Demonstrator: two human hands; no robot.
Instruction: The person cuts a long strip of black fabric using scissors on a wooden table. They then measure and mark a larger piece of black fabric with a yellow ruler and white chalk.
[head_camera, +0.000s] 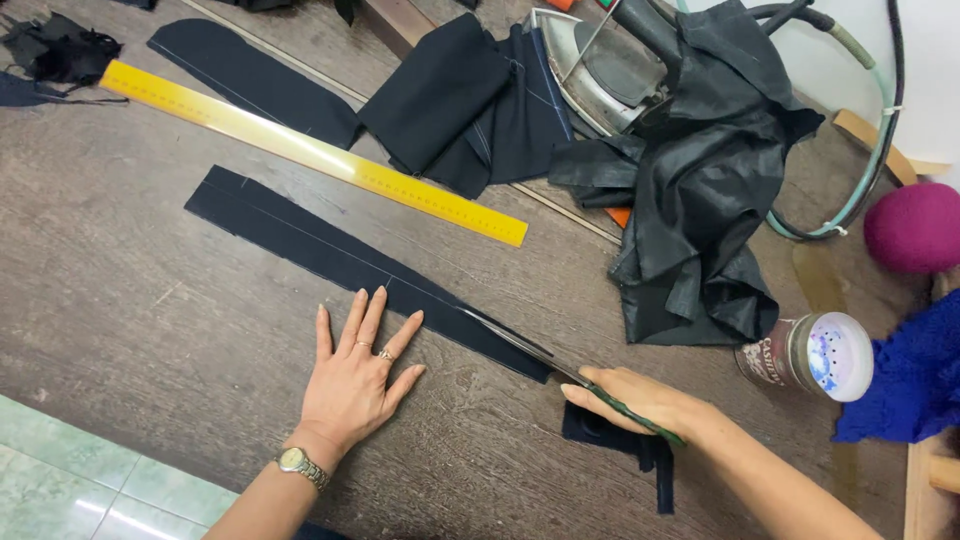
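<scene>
Dark wooden tabletop (150, 320) carries a long, narrow black fabric strip (300, 235), lying flat and slanting, a faint line along it. Left hand (352, 385) presses it, fingers spread; right hand (640, 400) grips scissors (520, 345) cutting its end.

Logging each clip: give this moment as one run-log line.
left hand: flat on table, fingertips on dark fabric strip | right hand: holds scissors cutting strip | yellow ruler beside

Labelled jar (800, 357) on its side, right
</scene>
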